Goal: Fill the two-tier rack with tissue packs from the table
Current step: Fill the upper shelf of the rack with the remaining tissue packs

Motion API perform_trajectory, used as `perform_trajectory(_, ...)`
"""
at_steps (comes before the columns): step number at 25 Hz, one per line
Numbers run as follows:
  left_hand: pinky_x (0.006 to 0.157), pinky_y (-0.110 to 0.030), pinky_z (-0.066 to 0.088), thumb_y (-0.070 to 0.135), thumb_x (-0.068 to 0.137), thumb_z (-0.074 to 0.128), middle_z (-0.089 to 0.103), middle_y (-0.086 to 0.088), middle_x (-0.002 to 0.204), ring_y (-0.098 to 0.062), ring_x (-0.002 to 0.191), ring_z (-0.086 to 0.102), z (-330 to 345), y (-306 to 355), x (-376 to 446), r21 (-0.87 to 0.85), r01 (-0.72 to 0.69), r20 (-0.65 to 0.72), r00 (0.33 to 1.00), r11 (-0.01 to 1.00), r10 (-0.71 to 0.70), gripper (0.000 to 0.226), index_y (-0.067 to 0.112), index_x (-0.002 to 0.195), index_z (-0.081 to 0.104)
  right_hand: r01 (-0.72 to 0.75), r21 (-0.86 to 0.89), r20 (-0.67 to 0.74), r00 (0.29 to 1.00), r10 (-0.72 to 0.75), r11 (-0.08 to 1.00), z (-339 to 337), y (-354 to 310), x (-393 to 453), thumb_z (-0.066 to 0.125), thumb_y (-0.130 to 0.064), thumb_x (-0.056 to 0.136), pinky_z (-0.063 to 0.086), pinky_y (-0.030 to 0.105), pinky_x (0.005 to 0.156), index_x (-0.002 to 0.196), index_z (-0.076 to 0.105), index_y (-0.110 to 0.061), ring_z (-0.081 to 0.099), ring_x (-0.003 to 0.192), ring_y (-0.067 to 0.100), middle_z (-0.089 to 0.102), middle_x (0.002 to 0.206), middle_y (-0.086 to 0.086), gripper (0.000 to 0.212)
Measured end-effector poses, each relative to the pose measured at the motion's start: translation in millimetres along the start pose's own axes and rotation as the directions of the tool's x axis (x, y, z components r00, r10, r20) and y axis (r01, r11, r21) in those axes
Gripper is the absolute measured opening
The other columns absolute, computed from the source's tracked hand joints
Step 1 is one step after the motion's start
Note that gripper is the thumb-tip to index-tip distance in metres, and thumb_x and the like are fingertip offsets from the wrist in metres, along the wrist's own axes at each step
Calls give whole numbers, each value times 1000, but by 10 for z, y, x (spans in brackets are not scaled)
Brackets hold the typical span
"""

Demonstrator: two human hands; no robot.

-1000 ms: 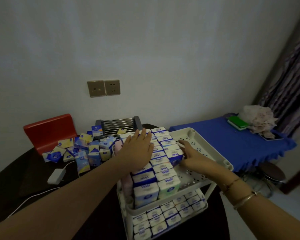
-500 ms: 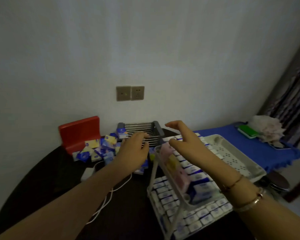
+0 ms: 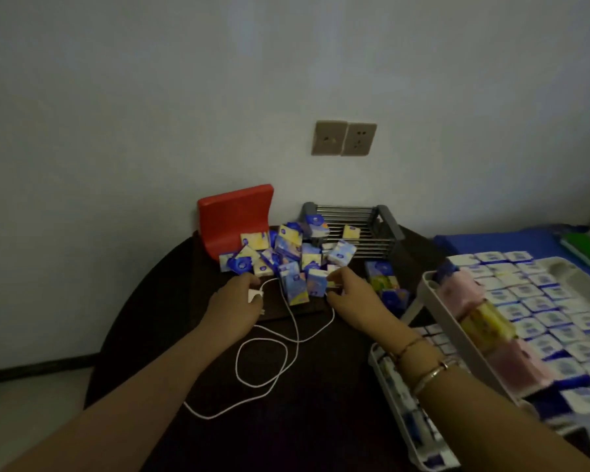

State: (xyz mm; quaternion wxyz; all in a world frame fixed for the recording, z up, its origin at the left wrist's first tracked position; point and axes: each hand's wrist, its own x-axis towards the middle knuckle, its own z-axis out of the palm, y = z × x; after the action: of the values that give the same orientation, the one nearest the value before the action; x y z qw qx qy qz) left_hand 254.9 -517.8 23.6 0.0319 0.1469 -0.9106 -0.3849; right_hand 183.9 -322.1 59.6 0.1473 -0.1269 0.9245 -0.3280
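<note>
Hands at loose blue-and-white tissue packs (image 3: 293,267) on dark round bench (image 3: 171,335): left hand (image 3: 235,301) grip unclear, right hand (image 3: 351,298) pinching one; next, carry to white two-tier plastic rack (image 3: 436,311).

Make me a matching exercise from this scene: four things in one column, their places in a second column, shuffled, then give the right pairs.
1. red stand
2. white cable
3. metal wire rack
4. pink packs

A. looped on the dark table, between the forearms
B. along the two-tier rack's near left edge
C. against the wall, left of the pile
D. against the wall, below the sockets

Pairs: 1-C, 2-A, 3-D, 4-B
</note>
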Motion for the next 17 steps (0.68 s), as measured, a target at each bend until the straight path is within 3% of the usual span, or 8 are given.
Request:
perform_trajectory(3,100,-31,41,13,91,53,54,-5,131,-19,120,50,160,-242,272,-10,51,38,998,999,-51,37,14,128,51,-68,-19,-3,998,68,997,267,282,482,53,-6,87,40,30,65,120,46,-8,54,87,26,55,115,17,33)
perform_trajectory(8,93,-25,40,14,90,57,54,-7,128,-19,116,52,651,-411,768,-59,105,110,989,993,-98,38,11,127,50,-151,-59,-123,982,143,987,507,686,1097,51,-8,90,44,37,72,132,39,-12,55,100,39,47,124,19,44)
perform_trajectory(14,93,-36,46,16,83,67,49,-10,130,-25,117,51,1305,-334,1270,-205,207,153,972,957,-178,56,13,132,40,-55,-29,-81,995,53,998,738,1063,1486,58,-14,89,47,35,77,133,41,-19,56,102,34,50,124,18,48)
perform_trajectory(17,91,-35,43,11,78,70,45,-14,131,-29,117,48,1477,-303,1397,-203,224,63,975,953,-215,61,11,130,38,-11,30,-115,993,14,999,796,1119,1488,57,-14,89,45,32,69,127,43,-17,57,88,24,58,104,9,41)
